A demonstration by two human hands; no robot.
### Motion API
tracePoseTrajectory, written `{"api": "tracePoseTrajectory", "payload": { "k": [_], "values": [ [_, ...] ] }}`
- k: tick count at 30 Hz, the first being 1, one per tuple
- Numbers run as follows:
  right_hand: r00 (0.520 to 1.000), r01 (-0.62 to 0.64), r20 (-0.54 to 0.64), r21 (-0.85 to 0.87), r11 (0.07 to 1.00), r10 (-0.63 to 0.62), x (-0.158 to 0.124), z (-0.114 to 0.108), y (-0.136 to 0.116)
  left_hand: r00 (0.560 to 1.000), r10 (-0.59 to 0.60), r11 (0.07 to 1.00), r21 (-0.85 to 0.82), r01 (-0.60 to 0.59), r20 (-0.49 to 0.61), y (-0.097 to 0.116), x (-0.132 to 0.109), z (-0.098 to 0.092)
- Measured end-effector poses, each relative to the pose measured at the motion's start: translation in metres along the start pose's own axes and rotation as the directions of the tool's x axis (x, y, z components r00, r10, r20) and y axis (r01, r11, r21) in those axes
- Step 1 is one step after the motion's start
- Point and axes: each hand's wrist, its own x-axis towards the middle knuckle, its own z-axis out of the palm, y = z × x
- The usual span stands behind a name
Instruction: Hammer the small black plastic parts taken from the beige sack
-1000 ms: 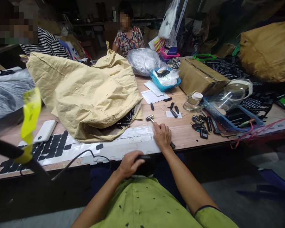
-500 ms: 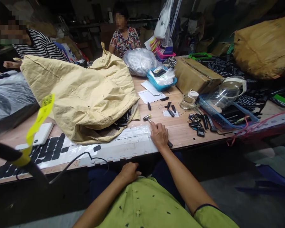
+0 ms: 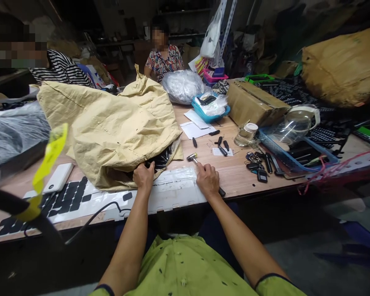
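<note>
My right hand (image 3: 207,180) is wrapped round the handle of a small hammer (image 3: 192,157) at the table's front edge. The hammer's head, with a yellow face, points away from me, and the dark handle end shows below my palm. My left hand (image 3: 143,176) is at the mouth of a beige cloth sack (image 3: 117,123), its fingers curled among black pieces (image 3: 163,158) that show in the opening. The fingertips are partly hidden, so what they grip is unclear. Under both hands lies a white taped strip (image 3: 172,187) along the edge.
Several black handle-like pieces (image 3: 223,150) lie beyond the hammer. Keys (image 3: 254,160), a glass jar (image 3: 246,135) and a blue basket (image 3: 314,158) stand to the right. A white power bank (image 3: 58,177) and black stickers (image 3: 70,197) lie left. Two people sit across the table.
My left hand has risen from my lap to the sack's opening. The right hand stays round the hammer in about the same place. The view has shifted slightly.
</note>
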Motion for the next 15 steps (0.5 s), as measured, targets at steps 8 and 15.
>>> {"api": "tracePoseTrajectory", "payload": {
  "k": [8, 15],
  "values": [
    [1.000, -0.002, 0.028, 0.011, 1.000, 0.002, 0.000, 0.000, 0.001, 0.986, 0.153, 0.905, -0.391, -0.167, -0.069, -0.026, -0.016, 0.005],
    [0.999, -0.017, 0.036, 0.014, 1.000, 0.017, 0.000, -0.002, 0.001, 0.870, 0.461, 0.673, -0.708, -0.214, 0.176, -0.047, -0.074, -0.001]
  ]
}}
